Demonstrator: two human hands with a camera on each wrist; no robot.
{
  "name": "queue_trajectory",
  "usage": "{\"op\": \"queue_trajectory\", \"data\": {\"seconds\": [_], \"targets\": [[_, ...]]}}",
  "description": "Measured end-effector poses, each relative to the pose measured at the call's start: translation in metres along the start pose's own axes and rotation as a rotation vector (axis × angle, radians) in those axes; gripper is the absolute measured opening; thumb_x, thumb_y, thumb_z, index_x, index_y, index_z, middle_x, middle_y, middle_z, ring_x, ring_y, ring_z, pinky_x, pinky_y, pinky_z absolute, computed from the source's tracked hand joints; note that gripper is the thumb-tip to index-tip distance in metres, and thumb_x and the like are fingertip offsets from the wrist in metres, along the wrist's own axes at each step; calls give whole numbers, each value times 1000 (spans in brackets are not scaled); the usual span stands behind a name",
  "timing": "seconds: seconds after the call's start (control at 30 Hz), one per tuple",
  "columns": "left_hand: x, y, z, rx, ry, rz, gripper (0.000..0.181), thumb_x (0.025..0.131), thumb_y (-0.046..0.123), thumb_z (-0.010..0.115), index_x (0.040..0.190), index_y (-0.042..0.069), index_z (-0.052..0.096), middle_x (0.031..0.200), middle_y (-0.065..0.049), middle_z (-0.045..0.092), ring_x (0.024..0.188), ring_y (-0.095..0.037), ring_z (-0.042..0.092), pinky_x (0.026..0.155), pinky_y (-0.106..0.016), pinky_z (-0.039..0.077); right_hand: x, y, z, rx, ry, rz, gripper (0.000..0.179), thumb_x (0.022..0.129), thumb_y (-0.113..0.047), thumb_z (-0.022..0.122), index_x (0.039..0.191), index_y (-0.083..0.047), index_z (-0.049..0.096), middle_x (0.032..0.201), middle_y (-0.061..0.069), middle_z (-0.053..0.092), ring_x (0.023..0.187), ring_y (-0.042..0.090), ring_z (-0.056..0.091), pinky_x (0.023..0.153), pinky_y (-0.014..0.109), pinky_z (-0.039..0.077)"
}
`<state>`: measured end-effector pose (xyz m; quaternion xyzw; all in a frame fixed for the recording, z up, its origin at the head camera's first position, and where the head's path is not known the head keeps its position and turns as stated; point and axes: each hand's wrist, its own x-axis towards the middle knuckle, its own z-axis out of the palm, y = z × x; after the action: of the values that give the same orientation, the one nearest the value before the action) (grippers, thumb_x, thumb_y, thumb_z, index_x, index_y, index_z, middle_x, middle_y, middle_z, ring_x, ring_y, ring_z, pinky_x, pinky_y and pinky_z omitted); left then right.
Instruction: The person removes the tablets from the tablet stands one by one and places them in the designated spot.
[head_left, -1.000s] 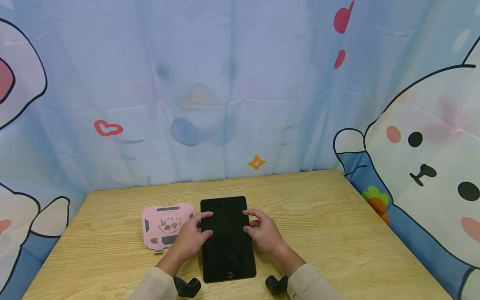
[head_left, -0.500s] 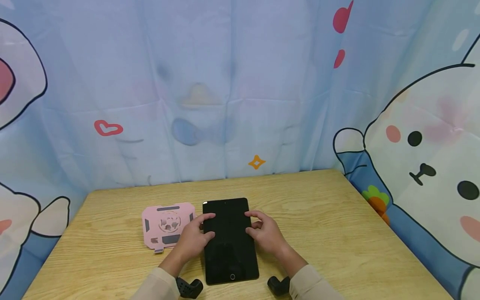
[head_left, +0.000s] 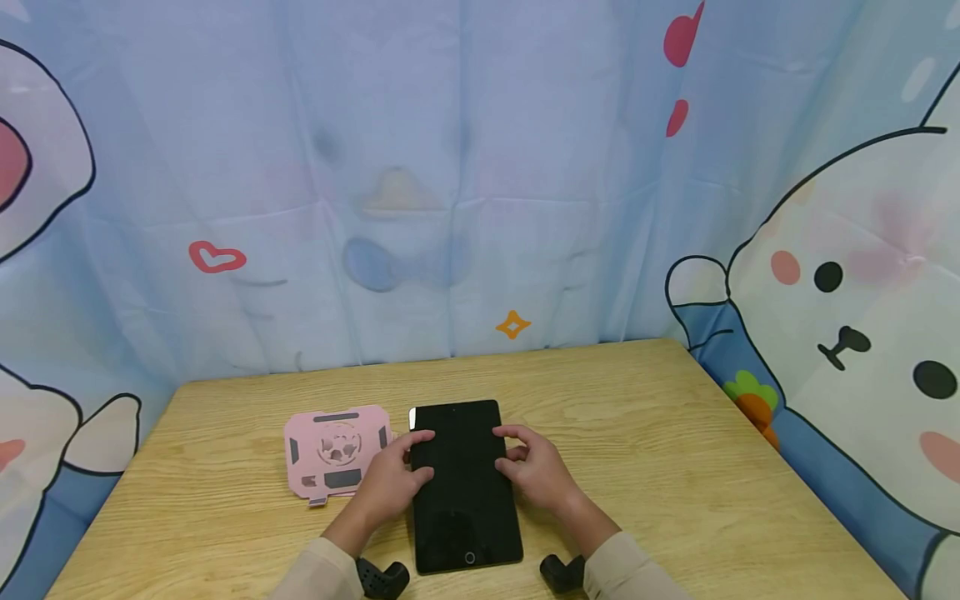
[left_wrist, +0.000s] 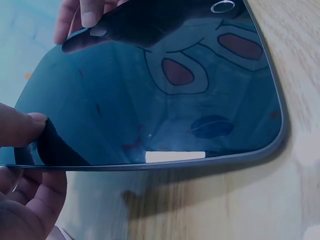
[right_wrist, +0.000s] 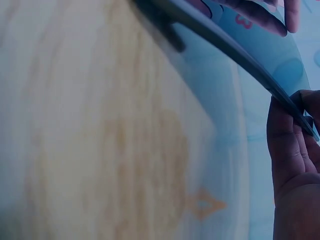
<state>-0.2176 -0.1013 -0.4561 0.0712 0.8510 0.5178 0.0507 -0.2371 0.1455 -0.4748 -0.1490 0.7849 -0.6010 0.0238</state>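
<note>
Pinching a tablet (head_left: 463, 492) from both sides, left hand (head_left: 393, 477) and right hand (head_left: 542, 477) each closed down to its thickness on a long edge, with tips over the front and other fingers curled beneath. Held face up between the hands, button (head_left: 470, 557) end nearest, raised over the table (head_left: 645, 450) and just to the right of a pink case (head_left: 339, 451). Likely to handle as a stiff, thin slab, easy enough for two hands. Probably slippery on the glass, judging by sharp reflections, and fragile if knocked on a corner. Best taken by the long edges, as here, with support under the back. Gripped nearer the far end, so perhaps inclined to dip at the button.
</note>
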Motion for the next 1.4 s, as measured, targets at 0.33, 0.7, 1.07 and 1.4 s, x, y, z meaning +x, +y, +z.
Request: {"op": "queue_trajectory", "data": {"seconds": [0.33, 0.7, 1.07, 1.4], "targets": [[1, -2, 4, 0, -10, 19, 48, 93, 3, 67, 139, 10, 56, 128, -18, 58, 97, -25, 62, 88, -47, 52, -3, 2, -2, -5, -7, 10, 44, 92, 3, 65, 135, 5, 54, 109, 21, 69, 94, 29, 70, 74, 28, 55], [4, -5, 7, 57, -6, 37, 47, 91, 2, 68, 137, 10, 58, 130, -20, 56, 101, -30, 59, 91, -52, 49, -5, 3, -4, 2, -16, 12, 45, 91, 4, 64, 134, 8, 53, 106, 22, 70, 90, 29, 71, 74, 28, 56], [4, -9, 11, 66, -12, 28, 47, 93, 5, 68, 138, 11, 58, 142, -22, 51, 122, -37, 52, 103, -60, 39, -5, 5, -2, -153, 58, 25, 40, 86, 4, 69, 126, 2, 63, 103, 11, 67, 90, 22, 64, 77, 31, 54], [4, -10, 12, 72, -18, 27, 46, 93, 5, 67, 137, 11, 59, 143, -23, 50, 127, -39, 50, 106, -60, 37, -5, 6, -1, -203, 87, 47, 40, 83, 3, 71, 123, 1, 66, 95, 6, 57, 87, 20, 57, 76, 29, 50]]}}
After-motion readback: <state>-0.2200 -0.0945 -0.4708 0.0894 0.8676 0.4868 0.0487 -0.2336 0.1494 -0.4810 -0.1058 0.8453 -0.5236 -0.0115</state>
